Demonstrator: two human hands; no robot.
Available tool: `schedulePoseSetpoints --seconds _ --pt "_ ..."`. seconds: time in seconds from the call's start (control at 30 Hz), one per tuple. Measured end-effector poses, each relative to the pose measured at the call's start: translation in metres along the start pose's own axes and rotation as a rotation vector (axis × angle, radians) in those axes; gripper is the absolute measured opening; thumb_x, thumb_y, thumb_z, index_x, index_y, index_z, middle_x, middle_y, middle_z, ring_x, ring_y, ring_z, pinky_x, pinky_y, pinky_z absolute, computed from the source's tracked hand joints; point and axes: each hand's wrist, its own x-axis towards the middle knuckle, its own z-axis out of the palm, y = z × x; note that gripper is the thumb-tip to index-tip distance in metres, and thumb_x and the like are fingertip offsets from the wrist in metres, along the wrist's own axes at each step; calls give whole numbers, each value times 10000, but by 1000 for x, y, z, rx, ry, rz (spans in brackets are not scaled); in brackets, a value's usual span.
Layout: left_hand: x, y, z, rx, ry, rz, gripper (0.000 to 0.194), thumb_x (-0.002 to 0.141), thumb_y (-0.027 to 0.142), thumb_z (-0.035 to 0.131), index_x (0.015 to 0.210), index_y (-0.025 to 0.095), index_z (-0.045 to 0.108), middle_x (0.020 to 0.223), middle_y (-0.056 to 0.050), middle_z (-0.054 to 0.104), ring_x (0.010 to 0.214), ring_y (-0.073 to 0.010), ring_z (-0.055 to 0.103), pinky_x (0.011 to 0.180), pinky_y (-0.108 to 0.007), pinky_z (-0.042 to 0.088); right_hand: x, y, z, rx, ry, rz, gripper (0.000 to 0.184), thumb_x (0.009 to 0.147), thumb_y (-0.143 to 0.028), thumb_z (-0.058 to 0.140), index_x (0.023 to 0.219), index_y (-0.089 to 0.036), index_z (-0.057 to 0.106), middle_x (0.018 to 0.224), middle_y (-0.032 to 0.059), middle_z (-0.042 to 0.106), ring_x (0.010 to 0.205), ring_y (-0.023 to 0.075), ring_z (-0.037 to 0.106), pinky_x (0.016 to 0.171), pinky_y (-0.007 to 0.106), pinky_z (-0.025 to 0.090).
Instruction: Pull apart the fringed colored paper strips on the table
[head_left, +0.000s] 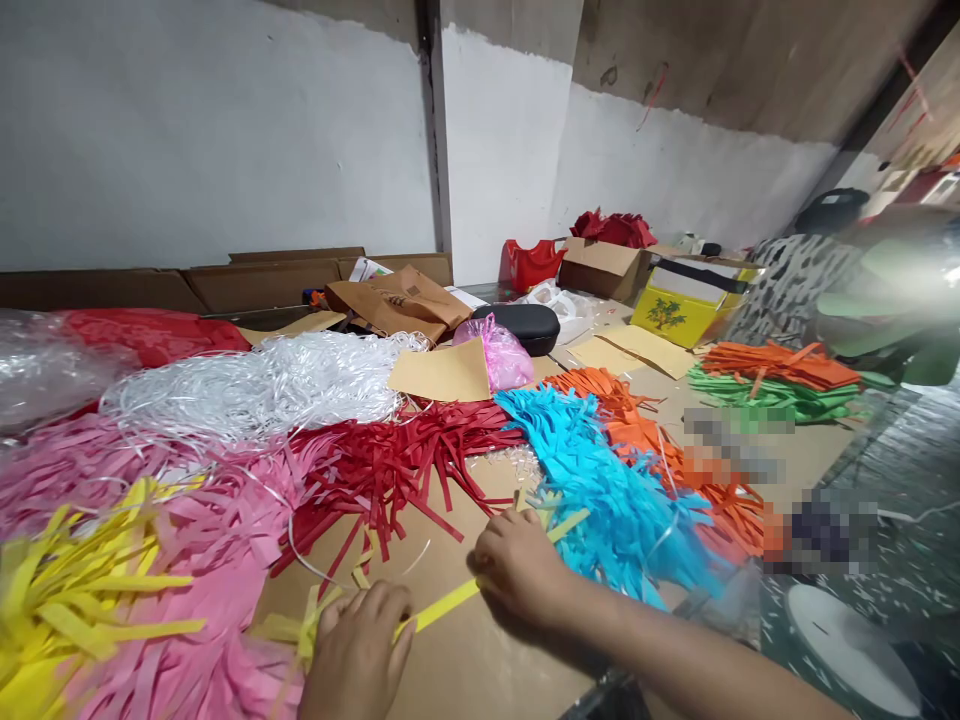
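A narrow yellow strip (448, 605) stretches between my two hands above the cardboard work surface (427, 560). My left hand (358, 645) is closed on its left part, with thumb and fingers pressed together. My right hand (517, 565) is closed round the strip farther along, and a yellow end sticks out past it towards the blue fringe strips (600, 480). Small yellow pieces lie by my left hand. Dark red strips (405, 450) spread just beyond both hands. Pink strips (225, 560) and yellow strips (82, 600) are heaped on the left.
White ribbon (262, 385) lies piled behind the pink strips. Orange strips (637, 430) run beside the blue ones; green strips (772, 398) sit under more orange. A yellow box (675, 305), a black case (525, 325) and a pink bag (506, 352) stand farther back.
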Motion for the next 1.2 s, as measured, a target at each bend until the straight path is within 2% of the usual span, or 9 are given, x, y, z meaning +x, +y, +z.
schedulePoseSetpoints --seconds 0.1,0.17,0.23,0.43,0.63,0.73,0.9,1.07,1.2 --pt "-3 7 0 133 135 240 317 826 38 563 942 303 692 886 48 727 909 -192 628 1018 -469 284 -8 4 -1 -114 77 -300 127 1008 -268 591 946 -228 694 980 23 729 1032 234 555 898 436 307" --pt "-3 12 0 177 224 331 238 813 70 592 911 264 687 839 42 725 874 -197 605 1056 -487 237 -10 6 0 -197 118 -468 190 1043 -225 525 944 -209 686 965 17 728 1001 220 543 934 455 292" --pt "0 16 0 134 263 341 110 842 166 616 882 245 682 810 31 721 838 -199 588 1057 -486 239 -8 6 4 -258 121 -534 236 1039 -161 488 911 -186 684 960 25 726 951 214 535 961 459 287" --pt "10 20 -3 -48 251 295 219 949 140 503 838 251 655 777 41 701 807 -182 590 1060 -496 233 7 9 -2 -188 16 -412 144 935 -198 600 804 -179 657 832 16 710 818 185 566 847 396 330" --pt "8 15 6 -97 342 322 225 941 152 513 787 251 644 713 57 646 724 -164 543 1086 -485 242 13 -4 -22 -330 -39 -594 67 949 -231 622 917 -173 634 828 20 710 752 198 597 842 425 327" --pt "8 16 6 -94 347 310 235 927 140 515 754 249 632 699 57 625 715 -166 552 1082 -484 254 20 -18 -13 -369 -16 -677 89 982 -228 601 920 -164 611 835 23 701 716 193 591 772 406 332" --pt "8 17 4 -84 347 284 225 894 119 509 745 247 619 732 44 630 725 -178 580 1053 -482 286 26 -29 9 -328 95 -702 111 969 -239 620 894 -157 613 831 23 686 726 193 548 741 404 322" --pt "8 18 9 -54 373 273 219 912 129 501 751 230 611 721 32 617 723 -184 566 1048 -490 302 22 -30 23 -278 190 -695 159 948 -239 655 815 -163 613 794 12 639 750 192 483 725 387 290" --pt "2 16 12 -10 428 319 279 970 122 434 837 222 658 748 21 665 744 -182 560 1046 -464 292 10 -20 22 -247 260 -645 115 977 -202 622 870 -162 642 806 16 655 790 193 487 755 388 281"
